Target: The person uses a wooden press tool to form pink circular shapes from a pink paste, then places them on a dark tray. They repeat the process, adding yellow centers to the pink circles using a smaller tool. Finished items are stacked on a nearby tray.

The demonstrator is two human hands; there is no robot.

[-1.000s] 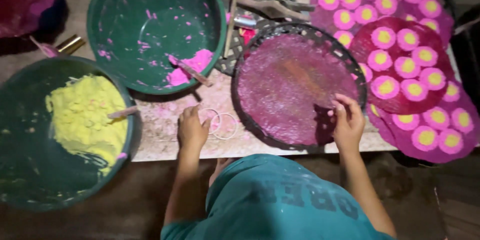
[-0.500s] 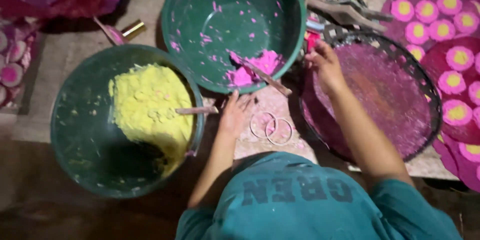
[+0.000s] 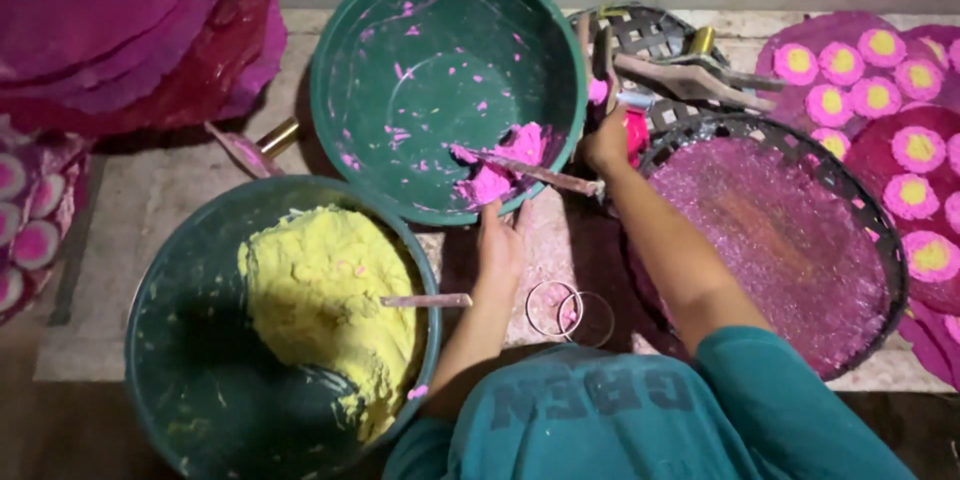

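Right hand [image 3: 607, 145]: has moved from the woven tray [image 3: 800, 155] up to the tools; finger state I cannot tell.
Left hand [image 3: 499, 250]: now at the rim of the green basin [image 3: 345, 70], fingers together, near the pink paste [image 3: 500, 168].

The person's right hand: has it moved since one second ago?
Yes. The right hand has left the near rim of the woven tray and now sits at its far-left rim, beside the green bowl with pink paste.

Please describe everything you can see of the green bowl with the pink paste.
The green bowl is round, deep and dark green, plastic by its look. It stands upright on the table, mostly scraped out: pink smears dot its wall and a small pink lump lies near the front rim. A flat stick rests across that rim. The left hand touches the rim.
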